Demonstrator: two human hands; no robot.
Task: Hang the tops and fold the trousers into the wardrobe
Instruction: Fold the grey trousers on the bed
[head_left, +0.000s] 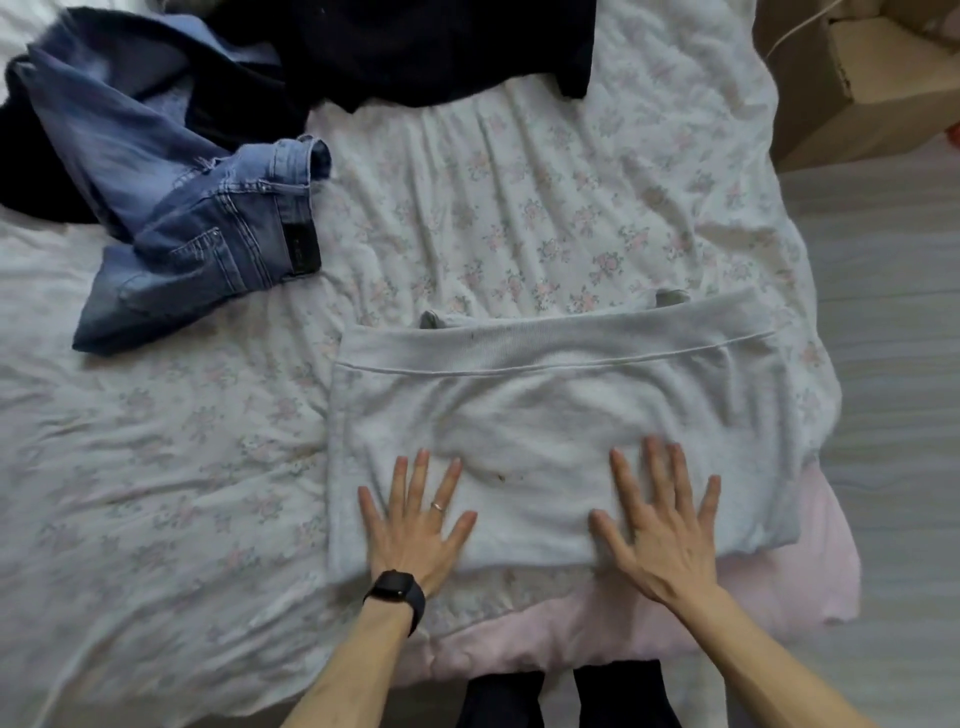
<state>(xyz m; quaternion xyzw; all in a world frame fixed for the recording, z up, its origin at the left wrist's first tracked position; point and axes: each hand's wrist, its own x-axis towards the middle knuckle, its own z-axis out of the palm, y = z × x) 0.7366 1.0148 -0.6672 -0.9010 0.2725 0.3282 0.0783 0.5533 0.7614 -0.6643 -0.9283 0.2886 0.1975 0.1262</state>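
Head view, single frame.

1. Left hand (415, 525): fingers straight and spread, palm flat on the near left part of the folded pale grey garment (550, 395). It wears a ring, with a black smartwatch (396, 590) at the wrist.
2. Right hand (662, 525): likewise flat and spread, on the near right part of the same garment. Neither hand pinches cloth.
3. Garment: soft fleece, folded to a rough rectangle, with a ribbed band along its far edge. It is probably jogging trousers, though this is unconfirmed. It lies near right on the bed (519, 208), its near right corner over a pink sheet (779, 587).
4. Blue jeans (208, 223): crumpled, far left, well apart.
5. Dark navy garment (415, 47): far centre, unfolded.
6. Cardboard box (872, 93): far right, past the bed's corner.

Handling note: the step is judged to be smoothing the fold. Press from the centre outward, square the edges, then slide both hands beneath to lift, so the fold holds. The wardrobe is not in view.
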